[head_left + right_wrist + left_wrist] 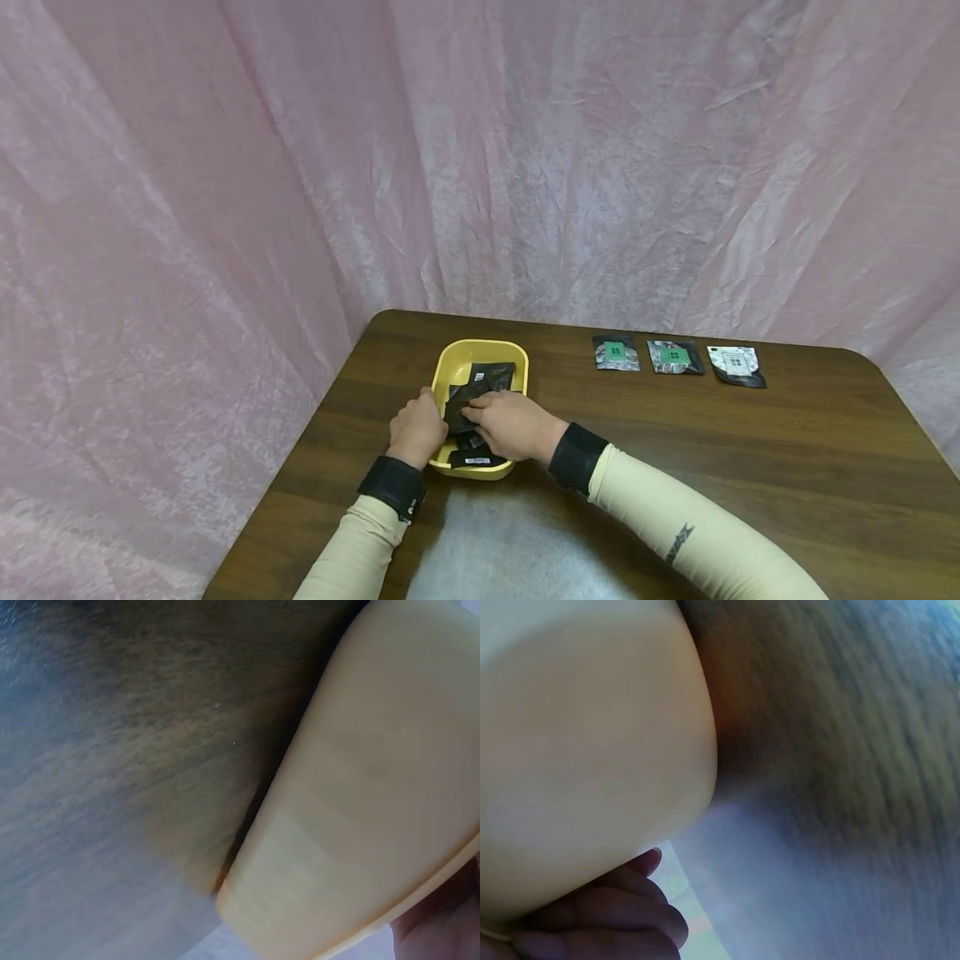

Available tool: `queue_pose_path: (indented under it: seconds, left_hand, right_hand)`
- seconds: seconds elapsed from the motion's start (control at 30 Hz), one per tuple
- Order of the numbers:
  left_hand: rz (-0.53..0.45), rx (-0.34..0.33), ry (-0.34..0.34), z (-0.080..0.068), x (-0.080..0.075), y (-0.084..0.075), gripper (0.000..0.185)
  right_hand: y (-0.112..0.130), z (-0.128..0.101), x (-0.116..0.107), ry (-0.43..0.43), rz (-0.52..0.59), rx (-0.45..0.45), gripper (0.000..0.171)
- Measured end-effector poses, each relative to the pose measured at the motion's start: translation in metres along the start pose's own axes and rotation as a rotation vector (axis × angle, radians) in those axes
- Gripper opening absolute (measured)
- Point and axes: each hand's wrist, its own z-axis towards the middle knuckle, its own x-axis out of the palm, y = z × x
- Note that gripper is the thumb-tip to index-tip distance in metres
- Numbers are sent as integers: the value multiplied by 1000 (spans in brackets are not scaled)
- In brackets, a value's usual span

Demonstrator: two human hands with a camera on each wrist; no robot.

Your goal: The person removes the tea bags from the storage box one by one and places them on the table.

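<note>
A yellow plastic tub stands on the table with several dark flat packets inside. One black packet lies slanted across the top of the pile. My left hand, fingers curled, is over the tub's left rim and grips this packet's near left corner. From the right side, my right hand reaches in and pinches the same packet, forefinger on its face and thumb lower down. Beneath, another packet shows a white barcode label. Both wrist views show mostly the tub's outer wall, with curled left fingers near its rim.
Three packets lie in a row at the table's back: one with a green label, a second green-labelled one and a white-labelled one. The brown wooden table ends at a pink curtain behind and to the left.
</note>
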Motion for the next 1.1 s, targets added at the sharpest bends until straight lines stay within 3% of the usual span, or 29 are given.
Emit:
queue_pose_path:
  seconds: [0.33,0.43,0.53,0.7,0.93,1.1]
  left_hand:
    - [-10,8,4,-1,-2,-3,31]
    - [-26,11,1,1,0,0,33]
    - [-22,19,-17,14,12,10,34]
    - [-9,11,-6,22,16,15,35]
    - [-20,-23,38,3,-6,0,39]
    - [-15,-14,34,3,-6,2,39]
  right_hand:
    - [1,-5,-7,-72,-190,31,40]
    - [-2,-10,-12,-90,-216,49,49]
    - [-7,-14,-18,-145,-230,58,52]
    - [-23,-24,-34,-273,-214,87,44]
    - [-66,-51,-56,-516,-187,163,34]
    - [-104,-82,-63,-676,-126,274,27]
